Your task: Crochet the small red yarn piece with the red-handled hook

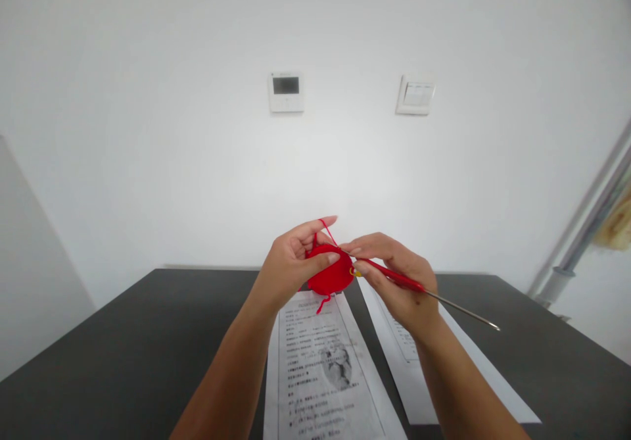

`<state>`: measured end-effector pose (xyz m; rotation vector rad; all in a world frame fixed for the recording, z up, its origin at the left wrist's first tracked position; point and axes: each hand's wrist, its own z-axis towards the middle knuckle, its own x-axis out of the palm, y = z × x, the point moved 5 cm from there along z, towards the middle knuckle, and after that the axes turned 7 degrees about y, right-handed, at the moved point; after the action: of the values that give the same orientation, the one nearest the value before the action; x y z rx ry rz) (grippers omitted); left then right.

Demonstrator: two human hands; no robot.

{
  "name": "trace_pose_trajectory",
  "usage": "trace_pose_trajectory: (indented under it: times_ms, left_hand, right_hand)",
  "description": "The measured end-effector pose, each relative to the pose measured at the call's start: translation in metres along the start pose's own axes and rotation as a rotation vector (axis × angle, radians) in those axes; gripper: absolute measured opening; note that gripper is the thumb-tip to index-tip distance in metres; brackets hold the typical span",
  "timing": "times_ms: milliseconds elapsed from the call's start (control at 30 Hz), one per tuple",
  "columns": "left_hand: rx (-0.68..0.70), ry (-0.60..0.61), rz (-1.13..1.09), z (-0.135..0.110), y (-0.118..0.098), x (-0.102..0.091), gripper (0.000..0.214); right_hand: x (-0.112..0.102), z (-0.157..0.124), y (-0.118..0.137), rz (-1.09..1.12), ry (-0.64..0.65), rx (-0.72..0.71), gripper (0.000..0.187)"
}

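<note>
My left hand pinches a round red crochet piece, its thumb lying across the front. Red yarn runs over the raised index finger down to the top edge of the piece. A short yarn tail dangles below. In my right hand is a crochet hook with a red grip and metal ends. One end meets the piece's upper right edge; the other sticks out past the hand. A small yellow stitch marker sits at the piece's right edge, near my right fingertips.
Two printed sheets lie on the dark table: one with a picture under the hands, another under my right forearm. Behind stands a white wall with a thermostat and a light switch. A grey pipe runs at the right.
</note>
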<state>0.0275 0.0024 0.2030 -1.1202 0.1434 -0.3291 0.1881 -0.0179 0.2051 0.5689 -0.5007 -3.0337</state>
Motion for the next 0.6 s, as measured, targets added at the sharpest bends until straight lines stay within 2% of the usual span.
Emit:
trace_pose_trajectory:
  times_ms: [233, 333, 400, 500, 600]
  left_hand:
    - [0.006, -0.017, 0.092, -0.002, 0.0, -0.001, 0.061]
    - [0.068, -0.081, 0.196, -0.003, -0.001, -0.001, 0.056]
    - [0.107, -0.137, 0.219, -0.004, -0.002, 0.0, 0.052]
    - [0.063, -0.11, 0.048, -0.003, 0.001, 0.004, 0.053]
    - [-0.035, 0.005, -0.206, 0.001, 0.006, 0.005, 0.054]
  right_hand:
    - [0.009, 0.005, 0.0, -0.103, -0.029, 0.049, 0.012]
    - [0.017, 0.005, -0.004, -0.226, -0.025, 0.061, 0.01]
    - [0.023, 0.005, -0.007, -0.312, -0.039, 0.018, 0.014]
    - [0.031, 0.003, -0.009, -0.351, -0.072, -0.088, 0.019]
    - [0.034, 0.002, -0.005, -0.335, -0.061, -0.134, 0.018]
